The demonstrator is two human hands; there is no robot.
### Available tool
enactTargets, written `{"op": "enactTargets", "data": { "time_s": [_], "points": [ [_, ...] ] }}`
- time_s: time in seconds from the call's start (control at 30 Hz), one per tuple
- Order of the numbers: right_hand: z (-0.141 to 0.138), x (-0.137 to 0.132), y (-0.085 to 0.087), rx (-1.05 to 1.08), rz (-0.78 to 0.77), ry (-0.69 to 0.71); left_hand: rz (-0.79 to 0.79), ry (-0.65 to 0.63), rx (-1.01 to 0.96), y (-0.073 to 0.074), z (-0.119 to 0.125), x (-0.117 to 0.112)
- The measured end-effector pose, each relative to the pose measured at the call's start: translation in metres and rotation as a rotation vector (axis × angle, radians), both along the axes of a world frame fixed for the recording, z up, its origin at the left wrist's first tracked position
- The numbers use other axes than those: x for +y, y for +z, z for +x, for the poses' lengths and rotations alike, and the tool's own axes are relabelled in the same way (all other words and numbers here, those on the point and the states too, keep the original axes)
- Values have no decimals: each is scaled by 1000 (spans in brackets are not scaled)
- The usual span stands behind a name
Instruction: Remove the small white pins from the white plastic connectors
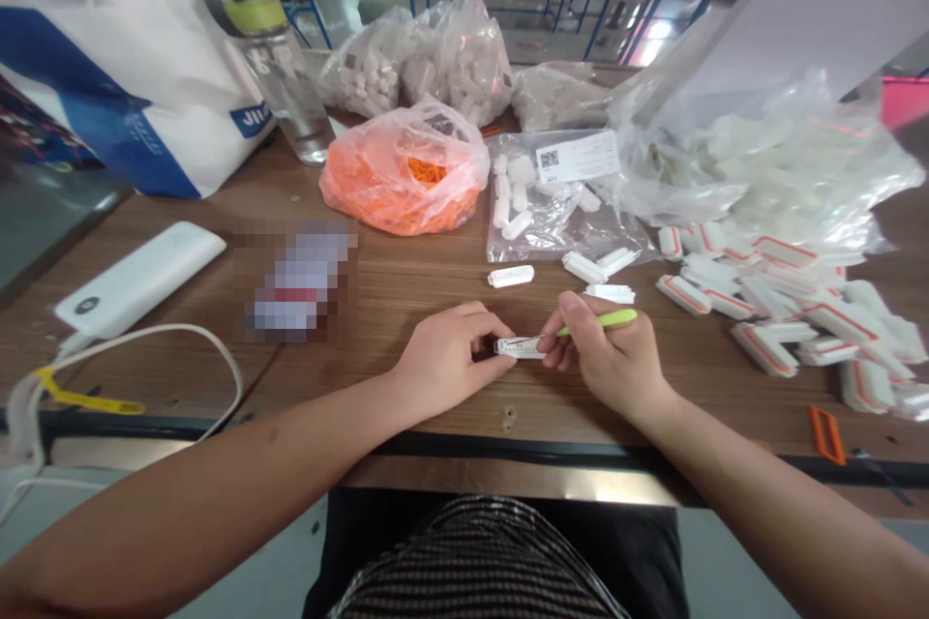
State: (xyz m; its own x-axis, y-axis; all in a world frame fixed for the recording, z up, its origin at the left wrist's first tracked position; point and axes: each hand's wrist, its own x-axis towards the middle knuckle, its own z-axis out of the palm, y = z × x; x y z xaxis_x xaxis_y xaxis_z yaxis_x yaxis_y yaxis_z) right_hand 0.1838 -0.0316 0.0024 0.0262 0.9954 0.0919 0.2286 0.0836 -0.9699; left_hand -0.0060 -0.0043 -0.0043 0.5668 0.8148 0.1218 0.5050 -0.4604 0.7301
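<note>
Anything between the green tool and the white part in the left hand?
Nothing visible. The green tool, held in the right hand, reaches straight onto the white part, its thin tip lying over the part's face. The left hand grips the part's other end, clear of the tip.

Wooden tabletop point(428, 256) | white power bank point(137, 276) | water bottle point(283, 87) | orange-filled plastic bag point(403, 179) | zip bag of white parts point(544, 198) | loose red-striped white plastic pieces point(798, 329)

White plastic part point(519, 346), held level, dark markings on face; slim green-handled pick point(608, 320), thin tip touching it.
</note>
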Motion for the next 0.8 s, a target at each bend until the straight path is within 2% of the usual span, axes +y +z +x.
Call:
{"op": "enactTargets", "data": {
  "time_s": [0.2, 0.37, 0.43, 0.57, 0.8],
  "points": [
    [-2, 0, 3, -59, -7, -18, -24, 13, -1, 0, 0, 0],
    [-2, -7, 6, -242, 182, 83, -38, 27, -39, 0, 0, 0],
    [-2, -9, 6, -232, 209, 90, -33, 34, -38, 0, 1, -1],
    [0, -9, 4, -99, 128, 15, -17, 38, -7, 1, 2, -2],
    [-2, -5, 3, -75, 86, 6, -15, 32, -1, 2, 2, -2]
  ]
}}
